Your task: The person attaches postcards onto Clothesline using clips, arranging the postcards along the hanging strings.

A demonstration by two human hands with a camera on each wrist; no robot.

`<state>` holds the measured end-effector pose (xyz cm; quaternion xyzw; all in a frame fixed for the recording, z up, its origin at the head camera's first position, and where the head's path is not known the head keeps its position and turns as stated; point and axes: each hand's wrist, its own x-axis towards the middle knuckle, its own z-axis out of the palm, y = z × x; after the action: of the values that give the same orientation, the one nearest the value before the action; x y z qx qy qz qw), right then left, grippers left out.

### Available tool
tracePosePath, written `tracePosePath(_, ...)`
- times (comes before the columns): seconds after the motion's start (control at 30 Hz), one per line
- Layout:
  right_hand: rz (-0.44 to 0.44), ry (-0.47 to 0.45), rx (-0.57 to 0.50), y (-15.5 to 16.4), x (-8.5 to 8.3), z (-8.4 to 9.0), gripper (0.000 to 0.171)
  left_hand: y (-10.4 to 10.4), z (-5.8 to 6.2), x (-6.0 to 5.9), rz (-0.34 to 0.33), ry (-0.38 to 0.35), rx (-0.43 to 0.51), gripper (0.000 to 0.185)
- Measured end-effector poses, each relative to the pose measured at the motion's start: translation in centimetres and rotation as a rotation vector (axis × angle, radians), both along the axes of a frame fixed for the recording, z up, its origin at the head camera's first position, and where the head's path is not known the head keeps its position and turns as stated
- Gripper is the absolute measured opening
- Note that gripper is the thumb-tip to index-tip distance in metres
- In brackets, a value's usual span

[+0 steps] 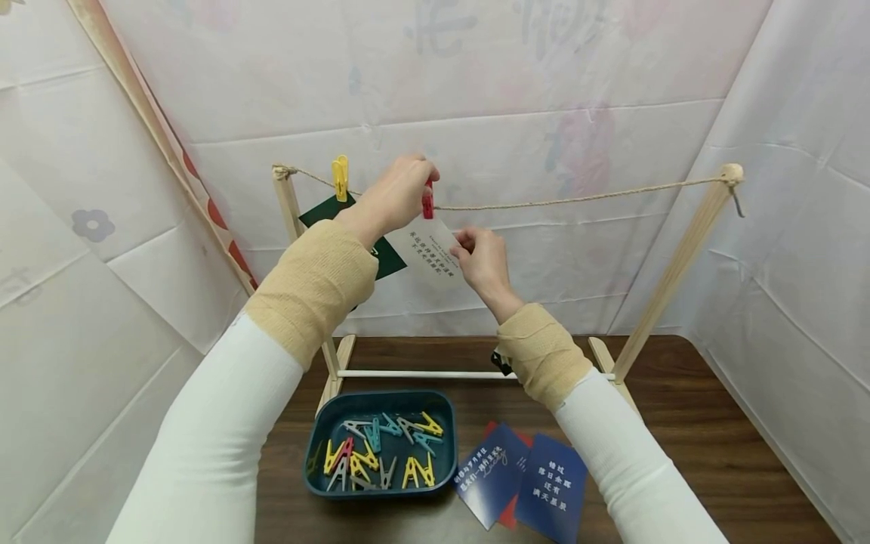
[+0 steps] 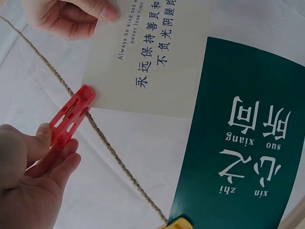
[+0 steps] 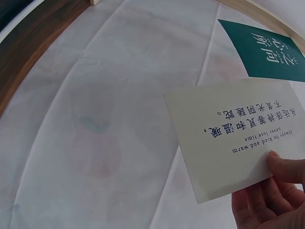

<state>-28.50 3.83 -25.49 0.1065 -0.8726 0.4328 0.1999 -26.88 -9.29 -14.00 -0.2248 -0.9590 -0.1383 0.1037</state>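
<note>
A twine line (image 1: 578,200) runs between two wooden posts. My left hand (image 1: 401,193) pinches a red clothespin (image 1: 427,202) at the twine, its jaws at the top corner of a cream card (image 1: 435,253). In the left wrist view the red clothespin (image 2: 71,114) straddles the twine (image 2: 109,148) at the cream card (image 2: 147,62). My right hand (image 1: 479,257) pinches the card's lower right edge; its fingers (image 3: 271,195) hold the cream card (image 3: 233,133). A green card (image 1: 381,253) hangs to the left under a yellow clothespin (image 1: 340,177).
A dark teal tray (image 1: 313,453) with several coloured clothespins sits on the brown table (image 1: 680,423) in front of the rack. Two blue cards (image 1: 523,480) over a red one lie to its right. White sheeting walls close in on all sides.
</note>
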Motion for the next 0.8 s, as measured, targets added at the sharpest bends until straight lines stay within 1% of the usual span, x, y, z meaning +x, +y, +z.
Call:
tracePosePath(0.17,0.012,0.013,-0.015,0.2,0.2,-0.2,0.009,-0.2,-0.4,0.0,0.006,0.017,0.012,0.035)
tracePosePath(0.4,0.022,0.055,-0.034,0.7,0.2,-0.6,0.012,-0.5,-0.6,0.0,0.027,0.004,0.028,0.04)
tracePosePath(0.57,0.027,0.081,-0.048,1.2,0.2,-0.9,0.013,-0.7,-0.8,-0.1,0.035,0.008,0.037,0.04)
tracePosePath(0.73,0.024,0.1,-0.076,1.8,0.3,-1.3,0.013,-1.0,-1.2,-0.1,0.049,0.016,0.073,0.044)
tracePosePath(0.8,0.019,0.107,-0.085,2.0,0.3,-1.4,0.013,-1.2,-1.4,-0.1,0.049,0.031,0.091,0.045)
